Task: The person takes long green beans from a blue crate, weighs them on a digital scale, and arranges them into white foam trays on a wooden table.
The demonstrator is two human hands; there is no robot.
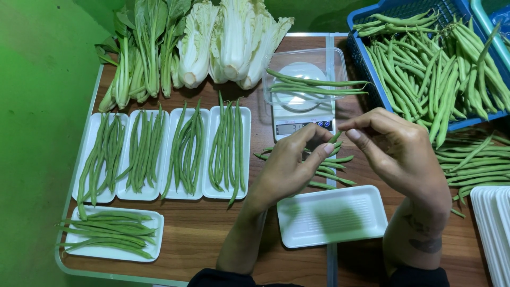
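Observation:
My left hand (289, 165) and my right hand (396, 149) meet above the table, both pinching one green bean (334, 137) between fingertips. Under them lies a small loose pile of green beans (332, 169). Just in front of my hands sits an empty white foam tray (332, 215). Behind them a small digital scale (302, 125) carries a clear plastic tub (305, 74) with a few long beans lying across it.
Several white trays of beans (159, 154) line the left side, one more (109, 234) near the front edge. Leafy greens (141, 53) and napa cabbage (234, 42) lie at the back. A blue crate of beans (435, 64), loose beans (473, 165) and stacked trays (494, 228) stand right.

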